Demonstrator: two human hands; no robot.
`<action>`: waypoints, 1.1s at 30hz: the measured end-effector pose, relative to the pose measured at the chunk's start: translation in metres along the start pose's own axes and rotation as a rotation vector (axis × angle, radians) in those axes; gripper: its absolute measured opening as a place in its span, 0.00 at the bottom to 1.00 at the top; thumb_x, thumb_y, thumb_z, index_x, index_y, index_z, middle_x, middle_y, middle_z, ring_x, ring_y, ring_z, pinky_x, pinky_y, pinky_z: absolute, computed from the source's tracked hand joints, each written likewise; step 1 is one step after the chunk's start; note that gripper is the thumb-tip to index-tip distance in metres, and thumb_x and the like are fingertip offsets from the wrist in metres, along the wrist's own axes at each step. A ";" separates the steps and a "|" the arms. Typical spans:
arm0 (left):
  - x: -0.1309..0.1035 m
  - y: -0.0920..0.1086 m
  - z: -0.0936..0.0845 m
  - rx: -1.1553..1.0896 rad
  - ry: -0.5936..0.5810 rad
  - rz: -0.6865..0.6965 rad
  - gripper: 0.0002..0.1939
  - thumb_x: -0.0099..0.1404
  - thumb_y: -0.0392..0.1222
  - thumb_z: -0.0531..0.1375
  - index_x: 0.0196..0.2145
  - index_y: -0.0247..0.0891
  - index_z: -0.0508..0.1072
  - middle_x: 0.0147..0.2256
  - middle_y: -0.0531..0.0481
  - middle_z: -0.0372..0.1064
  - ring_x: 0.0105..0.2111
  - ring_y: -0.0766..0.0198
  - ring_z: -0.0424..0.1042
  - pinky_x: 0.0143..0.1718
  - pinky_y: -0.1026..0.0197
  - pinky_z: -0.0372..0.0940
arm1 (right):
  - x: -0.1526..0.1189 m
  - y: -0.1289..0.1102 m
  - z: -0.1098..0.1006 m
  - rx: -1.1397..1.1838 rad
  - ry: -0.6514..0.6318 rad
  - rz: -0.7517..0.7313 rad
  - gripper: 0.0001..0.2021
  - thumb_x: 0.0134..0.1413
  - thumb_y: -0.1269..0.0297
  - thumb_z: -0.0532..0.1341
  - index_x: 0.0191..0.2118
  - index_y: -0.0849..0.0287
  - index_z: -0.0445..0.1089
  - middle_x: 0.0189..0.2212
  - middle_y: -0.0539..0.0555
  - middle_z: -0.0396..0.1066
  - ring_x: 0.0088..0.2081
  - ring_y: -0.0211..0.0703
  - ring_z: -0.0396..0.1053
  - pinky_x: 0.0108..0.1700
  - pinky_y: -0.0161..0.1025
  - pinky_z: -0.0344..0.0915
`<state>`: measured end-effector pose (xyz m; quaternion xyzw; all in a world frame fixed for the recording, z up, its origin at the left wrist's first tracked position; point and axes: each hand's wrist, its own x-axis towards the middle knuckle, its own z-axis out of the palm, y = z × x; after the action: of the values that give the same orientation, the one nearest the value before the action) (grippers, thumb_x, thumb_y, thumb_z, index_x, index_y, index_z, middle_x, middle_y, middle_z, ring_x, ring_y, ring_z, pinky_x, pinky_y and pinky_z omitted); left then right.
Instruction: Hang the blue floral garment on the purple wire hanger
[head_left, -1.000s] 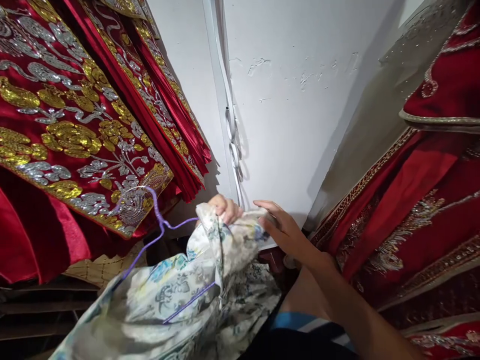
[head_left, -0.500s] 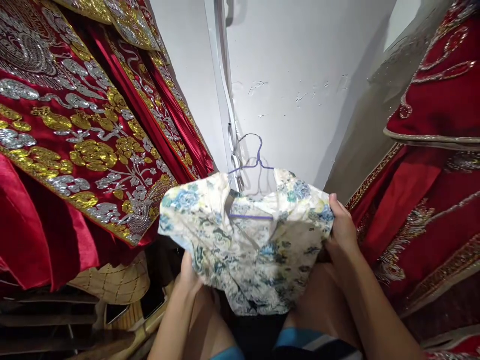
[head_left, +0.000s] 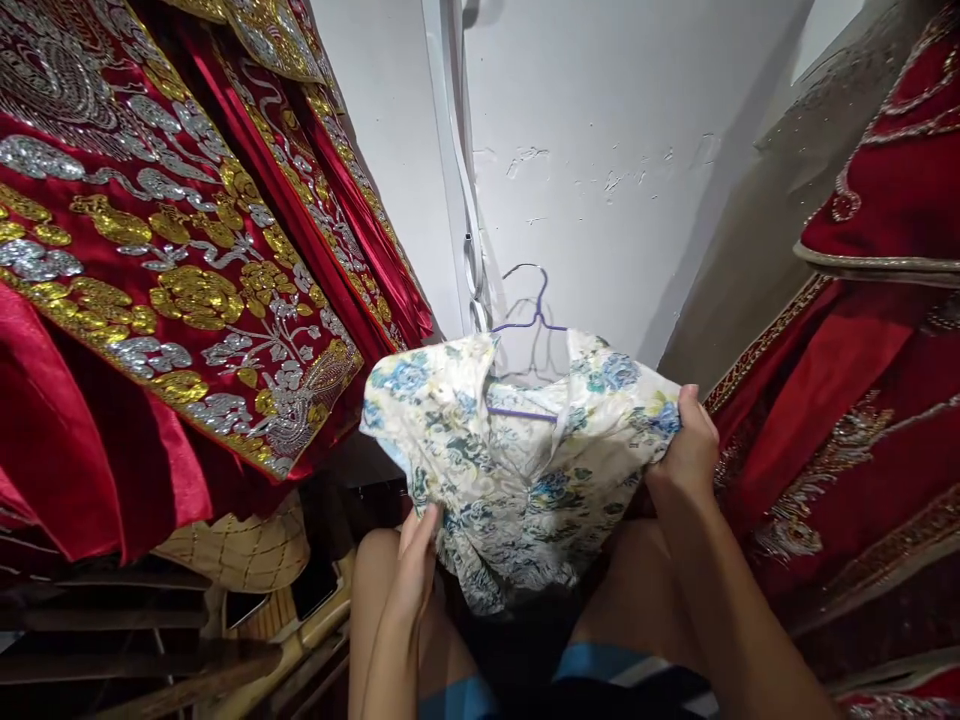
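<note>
A white blouse (head_left: 517, 490) with a blue and green floral print hangs on a thin purple hanger (head_left: 538, 318), in front of me above my thighs. The hanger's hook sticks up out of the neckline, and its lower bar shows inside the neck opening. My left hand (head_left: 416, 545) pinches the blouse's side, below the sleeve on the left. At the right, my right hand (head_left: 688, 440) grips the end of the other sleeve. Between them the cloth is spread wide, and its lower hem falls into shadow.
Red garments with gold and silver sequins (head_left: 195, 300) hang at the left; more red beaded garments (head_left: 847, 420) hang at the right. A white wall (head_left: 585, 130) with a strap-like strip (head_left: 457, 150) stands ahead. Wooden furniture (head_left: 300, 640) is at lower left.
The blouse and hanger have shifted right in view. My left hand has moved right and inward along the blouse's side, while my right hand keeps its grip on the sleeve.
</note>
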<state>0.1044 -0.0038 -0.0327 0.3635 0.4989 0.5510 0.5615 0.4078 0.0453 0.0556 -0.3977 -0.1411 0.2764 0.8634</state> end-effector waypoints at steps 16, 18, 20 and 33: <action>-0.026 -0.053 0.011 -0.034 -0.039 -0.099 0.37 0.54 0.53 0.70 0.59 0.39 0.70 0.55 0.39 0.73 0.62 0.46 0.64 0.66 0.46 0.53 | -0.059 0.065 -0.077 -0.322 0.094 -0.064 0.15 0.52 0.53 0.64 0.43 0.53 0.73 0.42 0.49 0.74 0.44 0.42 0.72 0.44 0.36 0.69; -0.026 -0.057 0.013 -0.034 -0.049 -0.117 0.36 0.54 0.53 0.71 0.58 0.38 0.71 0.55 0.39 0.72 0.63 0.47 0.63 0.67 0.48 0.52 | -0.079 0.079 -0.095 -0.427 0.013 -0.017 0.12 0.54 0.52 0.62 0.36 0.54 0.73 0.35 0.50 0.74 0.39 0.43 0.71 0.41 0.38 0.68; -0.025 -0.059 0.014 -0.024 -0.054 -0.122 0.36 0.54 0.53 0.71 0.58 0.38 0.71 0.56 0.39 0.71 0.63 0.47 0.62 0.67 0.48 0.52 | -0.099 0.087 -0.098 -0.492 -0.308 0.171 0.14 0.54 0.49 0.62 0.28 0.55 0.71 0.27 0.51 0.72 0.30 0.45 0.69 0.34 0.40 0.67; -0.020 -0.062 0.001 -0.009 -0.030 -0.116 0.38 0.53 0.53 0.71 0.59 0.39 0.70 0.59 0.38 0.68 0.63 0.45 0.62 0.66 0.46 0.54 | -0.144 0.092 -0.069 -0.847 -0.812 0.142 0.13 0.57 0.54 0.60 0.28 0.58 0.67 0.22 0.52 0.68 0.26 0.43 0.65 0.29 0.39 0.60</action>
<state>0.1230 -0.0311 -0.0887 0.3397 0.5082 0.5144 0.6014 0.2900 -0.0335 -0.0625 -0.5787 -0.5314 0.3831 0.4857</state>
